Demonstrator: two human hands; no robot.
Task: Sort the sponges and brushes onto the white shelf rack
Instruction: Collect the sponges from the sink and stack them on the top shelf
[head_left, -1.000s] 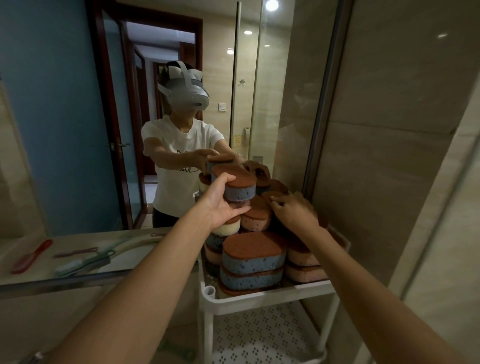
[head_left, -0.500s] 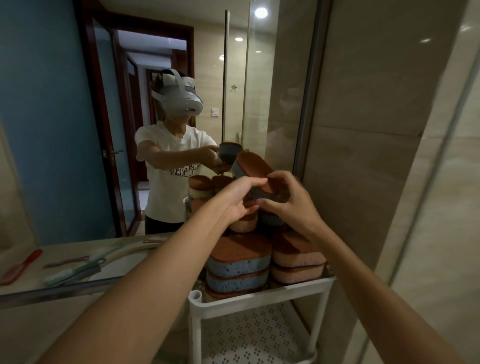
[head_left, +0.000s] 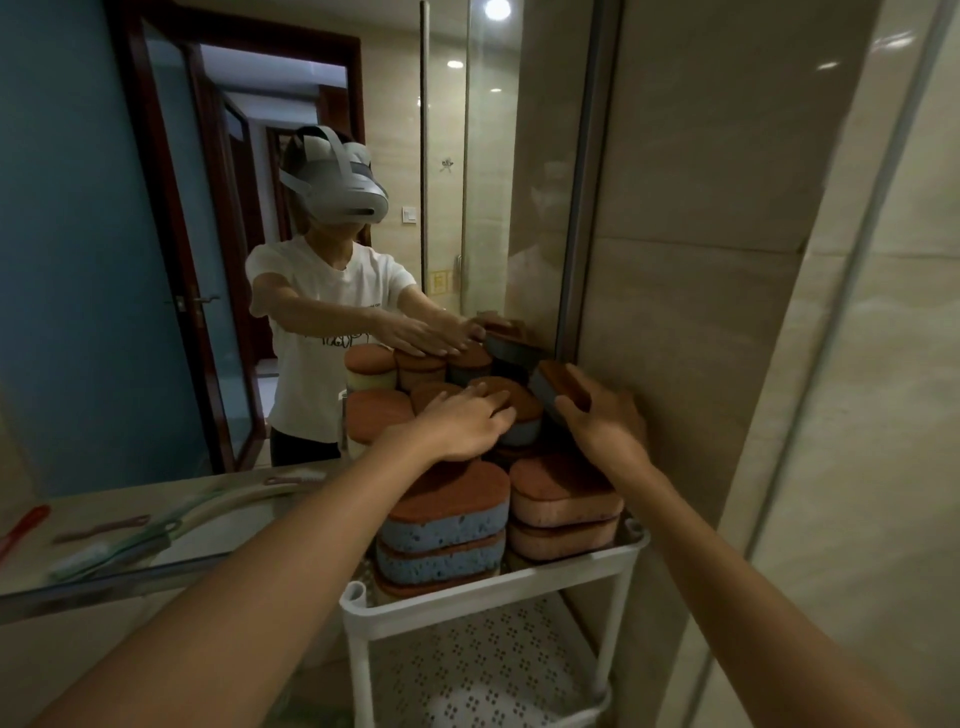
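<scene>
On the counter, at nine o'clock from the white shelf rack (head_left: 498, 592), lie the brushes: a red brush (head_left: 23, 525) at the far edge, a thin pink brush (head_left: 98, 527) beside it, and a green-and-white brush (head_left: 111, 553) nearer the front lip. In the mirror (head_left: 78, 260) above, a white T-shirt (head_left: 332, 306) bears a small dark print, too blurred to read. The left hand (head_left: 457, 423) reaches out on a long arm, palm down. Its fingers are straight and close together, lying flat on the brown top of a blue sponge (head_left: 524, 431) at the pile's peak. Below, along the rack's six o'clock edge, stands a stack of blue sponges (head_left: 441, 525). Just beside it, on its three o'clock side, is a stack of pink sponges (head_left: 563, 512). The right hand (head_left: 605, 423) grips a tilted sponge (head_left: 548, 382) at the pile's one o'clock, thumb laid over its brown face, the other fingers curled beneath, close to the tiled wall (head_left: 701, 312). The rack's lower shelf (head_left: 483, 670) is perforated.
</scene>
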